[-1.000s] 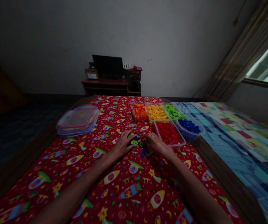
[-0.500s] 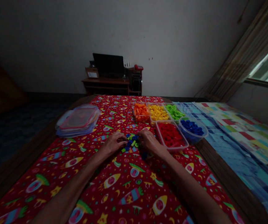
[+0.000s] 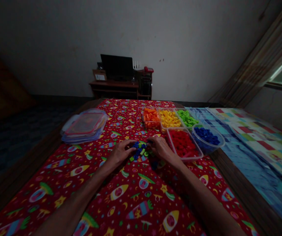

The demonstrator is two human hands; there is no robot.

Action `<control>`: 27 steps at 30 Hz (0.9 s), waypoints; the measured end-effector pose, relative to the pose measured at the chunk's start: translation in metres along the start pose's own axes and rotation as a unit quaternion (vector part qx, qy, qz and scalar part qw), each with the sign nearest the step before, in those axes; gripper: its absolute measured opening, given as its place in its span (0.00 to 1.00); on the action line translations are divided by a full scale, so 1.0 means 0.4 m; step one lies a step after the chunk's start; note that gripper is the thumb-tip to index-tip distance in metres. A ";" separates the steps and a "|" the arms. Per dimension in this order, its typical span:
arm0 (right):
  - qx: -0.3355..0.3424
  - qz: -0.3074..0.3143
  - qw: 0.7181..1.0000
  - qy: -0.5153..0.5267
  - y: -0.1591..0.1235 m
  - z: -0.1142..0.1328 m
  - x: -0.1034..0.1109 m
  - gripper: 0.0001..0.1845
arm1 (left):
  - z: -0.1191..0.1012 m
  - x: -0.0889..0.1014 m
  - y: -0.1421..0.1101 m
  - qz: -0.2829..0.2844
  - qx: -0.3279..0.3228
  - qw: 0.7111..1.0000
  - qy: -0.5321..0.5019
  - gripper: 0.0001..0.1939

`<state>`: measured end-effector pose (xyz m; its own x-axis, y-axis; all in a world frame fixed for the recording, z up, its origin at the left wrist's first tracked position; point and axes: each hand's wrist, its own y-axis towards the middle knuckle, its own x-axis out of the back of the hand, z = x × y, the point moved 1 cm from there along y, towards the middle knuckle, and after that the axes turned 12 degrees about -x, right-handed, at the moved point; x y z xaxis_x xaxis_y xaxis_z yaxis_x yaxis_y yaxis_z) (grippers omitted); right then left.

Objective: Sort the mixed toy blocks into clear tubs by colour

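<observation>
Blue and green plastic pieces point(image 3: 139, 151) | loose, mixed on the surface point(image 3: 134, 182) between our left hand point(image 3: 119, 151) and right hand point(image 3: 161, 147), both curled; grips we cannot tell | five tubs point(image 3: 191, 158) already hold one colour each; this pile lies unsorted

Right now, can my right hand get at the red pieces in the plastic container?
Probably yes. The right hand is just left of the container, which looks uncovered, and I see nothing else between them; it would only need to clear the side wall to reach the red pieces.
</observation>
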<state>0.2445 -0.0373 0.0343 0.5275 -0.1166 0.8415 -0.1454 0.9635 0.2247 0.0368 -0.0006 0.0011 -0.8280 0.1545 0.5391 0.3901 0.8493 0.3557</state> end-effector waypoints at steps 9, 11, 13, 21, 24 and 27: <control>-0.013 0.058 0.993 0.106 -0.004 0.050 0.018 0.21 | -0.026 -0.017 -0.004 -0.023 0.080 0.970 -0.230 0.34; 0.012 0.088 0.989 0.116 -0.011 0.061 0.020 0.24 | -0.032 -0.021 -0.005 -0.029 0.081 0.969 -0.233 0.35; 0.030 0.104 0.986 0.123 -0.016 0.068 0.016 0.24 | -0.034 -0.025 -0.006 -0.035 0.077 0.971 -0.225 0.34; -0.076 0.143 0.899 0.408 0.022 0.032 -0.025 0.17 | -0.035 -0.026 -0.007 -0.041 0.043 0.976 -0.209 0.25; -0.147 0.187 0.805 0.543 0.025 0.019 -0.022 0.23 | -0.035 -0.021 -0.010 -0.041 0.027 0.981 -0.186 0.24; -0.175 0.194 0.749 0.608 0.021 0.016 -0.012 0.26 | -0.026 -0.022 -0.012 -0.034 0.012 0.987 -0.155 0.23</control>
<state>0.2355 -0.0302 0.0354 0.9061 0.2894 -0.3087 -0.3692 0.8972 -0.2424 0.0464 -0.0113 0.0028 -0.9369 0.2410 0.2534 0.3229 0.8745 0.3620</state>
